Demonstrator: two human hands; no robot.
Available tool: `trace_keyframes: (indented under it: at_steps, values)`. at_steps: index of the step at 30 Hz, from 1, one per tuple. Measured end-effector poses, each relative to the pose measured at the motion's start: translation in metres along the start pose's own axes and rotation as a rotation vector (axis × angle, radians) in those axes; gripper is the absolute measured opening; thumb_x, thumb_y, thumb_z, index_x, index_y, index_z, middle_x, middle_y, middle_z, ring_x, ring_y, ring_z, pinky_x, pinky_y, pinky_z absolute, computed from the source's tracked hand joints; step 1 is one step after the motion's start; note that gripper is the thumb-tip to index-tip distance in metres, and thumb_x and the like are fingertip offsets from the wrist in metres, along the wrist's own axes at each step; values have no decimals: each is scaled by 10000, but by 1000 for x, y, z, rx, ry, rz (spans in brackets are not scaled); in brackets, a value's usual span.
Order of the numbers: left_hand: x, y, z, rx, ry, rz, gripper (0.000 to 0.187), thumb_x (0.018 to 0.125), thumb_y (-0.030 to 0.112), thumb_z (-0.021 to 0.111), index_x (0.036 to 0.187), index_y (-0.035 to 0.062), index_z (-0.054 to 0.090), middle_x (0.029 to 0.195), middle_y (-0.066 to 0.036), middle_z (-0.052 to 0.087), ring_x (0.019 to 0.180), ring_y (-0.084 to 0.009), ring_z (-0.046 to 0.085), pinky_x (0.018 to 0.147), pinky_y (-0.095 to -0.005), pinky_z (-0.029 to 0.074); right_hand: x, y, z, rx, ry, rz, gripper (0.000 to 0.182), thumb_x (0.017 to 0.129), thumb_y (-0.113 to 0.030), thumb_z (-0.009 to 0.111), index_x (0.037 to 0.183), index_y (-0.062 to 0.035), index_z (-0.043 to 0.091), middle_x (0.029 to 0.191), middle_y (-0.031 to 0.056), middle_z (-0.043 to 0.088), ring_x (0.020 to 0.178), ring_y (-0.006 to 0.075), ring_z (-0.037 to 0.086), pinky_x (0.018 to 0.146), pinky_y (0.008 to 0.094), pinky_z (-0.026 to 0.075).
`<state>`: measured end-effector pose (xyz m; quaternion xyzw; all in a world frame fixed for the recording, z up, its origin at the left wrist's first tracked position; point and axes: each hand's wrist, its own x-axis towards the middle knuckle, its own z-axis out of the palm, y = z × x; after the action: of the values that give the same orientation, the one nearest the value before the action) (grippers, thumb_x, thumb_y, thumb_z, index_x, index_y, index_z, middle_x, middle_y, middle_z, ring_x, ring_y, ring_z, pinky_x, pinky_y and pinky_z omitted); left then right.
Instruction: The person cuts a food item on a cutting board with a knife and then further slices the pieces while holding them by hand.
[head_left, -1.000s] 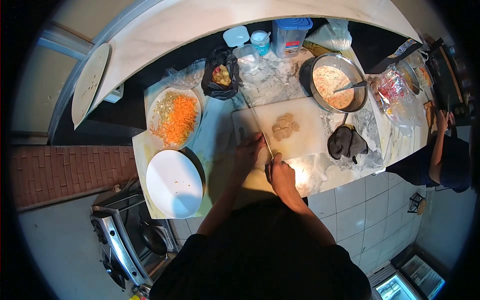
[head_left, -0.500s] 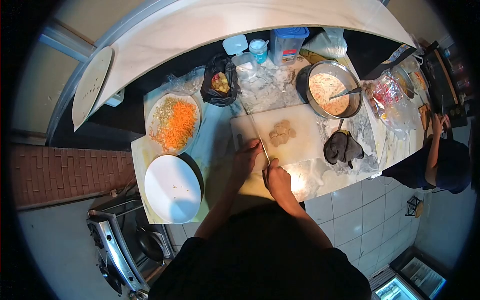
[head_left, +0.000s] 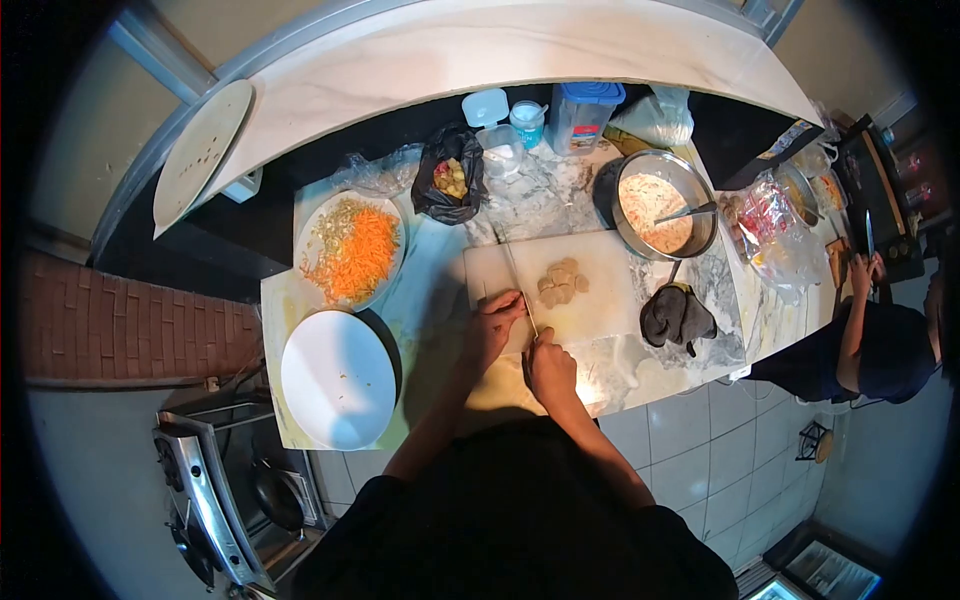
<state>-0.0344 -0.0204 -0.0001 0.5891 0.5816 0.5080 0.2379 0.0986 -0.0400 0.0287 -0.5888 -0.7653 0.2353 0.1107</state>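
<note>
My right hand (head_left: 552, 370) is closed around the handle of a long knife (head_left: 513, 262), near the front edge of a white cutting board (head_left: 606, 252). The blade points away from me across the board. Just left of the blade, my left hand (head_left: 496, 322) has its fingers bent and pressed together on the board; whatever they hold is hidden. Right of the blade lies a small pile of pale round slices (head_left: 562, 283).
On the left stand a plate of shredded carrot (head_left: 360, 255) and a white plate (head_left: 338, 380). Behind are a black bag (head_left: 448, 190) and a blue-lidded container (head_left: 585, 118). Rightward are a steel bowl of mixture (head_left: 655, 205), a dark cloth (head_left: 678, 318) and another person (head_left: 850, 335).
The whole view has tilted a little, so the counter appears slightly lower. My hands and the knife stay at about the same place on the board. The slices look unchanged.
</note>
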Motion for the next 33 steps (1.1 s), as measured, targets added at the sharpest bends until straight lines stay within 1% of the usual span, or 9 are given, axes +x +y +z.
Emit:
trace_keyframes:
  at_steps: [1, 5, 7, 8, 14, 17, 19, 28, 33]
  values:
    - [1, 4, 0, -76, -8, -81, 160, 843, 59, 612, 981, -14, 648, 988, -112, 653, 863, -160, 647, 750, -253, 517, 1, 0, -2, 13, -4, -3, 229, 873, -195, 477, 858, 21, 402, 600, 250, 581, 571, 407, 600, 521, 478, 487]
    - [-1, 4, -2, -155, -22, -7, 176, 853, 57, 602, 999, -39, 626, 952, -117, 657, 850, -145, 649, 741, -244, 512, -2, -1, -6, 19, -18, -40, 228, 876, -191, 470, 867, 28, 406, 623, 260, 584, 596, 418, 600, 550, 493, 484]
    - [4, 13, -3, -134, -35, -206, 168, 857, 38, 590, 996, -53, 617, 934, -120, 655, 844, -150, 649, 732, -236, 507, 3, -2, -7, 22, -37, 1, 231, 875, -192, 469, 882, 30, 409, 647, 268, 587, 624, 424, 601, 573, 501, 481]
    - [5, 8, -2, -128, -32, -203, 168, 857, 38, 590, 996, -53, 617, 934, -120, 655, 844, -150, 649, 732, -236, 507, 4, -2, -6, 27, -36, -4, 231, 875, -192, 469, 882, 30, 409, 647, 268, 587, 624, 424, 601, 573, 501, 481]
    - [6, 2, 0, -217, -33, -71, 142, 858, 27, 584, 973, -42, 630, 937, -117, 658, 834, -157, 650, 733, -248, 514, 3, 1, -4, 5, -11, -13, 224, 859, -183, 489, 888, 27, 417, 673, 265, 595, 644, 420, 605, 575, 494, 482]
    - [2, -9, 3, -182, -45, -81, 148, 848, 26, 592, 979, -32, 629, 940, -114, 658, 822, -160, 653, 734, -257, 518, 3, 1, -4, -6, -23, 16, 198, 844, -156, 494, 894, 22, 424, 682, 260, 601, 643, 415, 608, 581, 492, 485]
    - [2, -7, 1, -69, -18, 25, 146, 843, 19, 593, 976, -27, 632, 954, -113, 653, 821, -159, 654, 734, -259, 518, 3, -2, -7, -28, -53, 25, 181, 828, -132, 493, 908, 16, 427, 695, 257, 607, 663, 411, 615, 603, 488, 491]
    - [6, 3, -2, -7, -40, -18, 170, 832, 24, 603, 996, 13, 645, 973, -108, 652, 833, -188, 659, 746, -257, 520, 8, 3, -15, -109, -139, 73, 177, 818, -114, 480, 942, -4, 417, 723, 250, 618, 707, 405, 625, 646, 470, 501]
    - [8, 4, -4, 67, -17, 98, 162, 828, 38, 607, 982, 37, 658, 970, -102, 655, 825, -188, 657, 752, -267, 525, 3, 12, -28, -113, -142, 15, 173, 832, -129, 475, 937, -12, 404, 710, 253, 611, 662, 406, 619, 602, 476, 498]
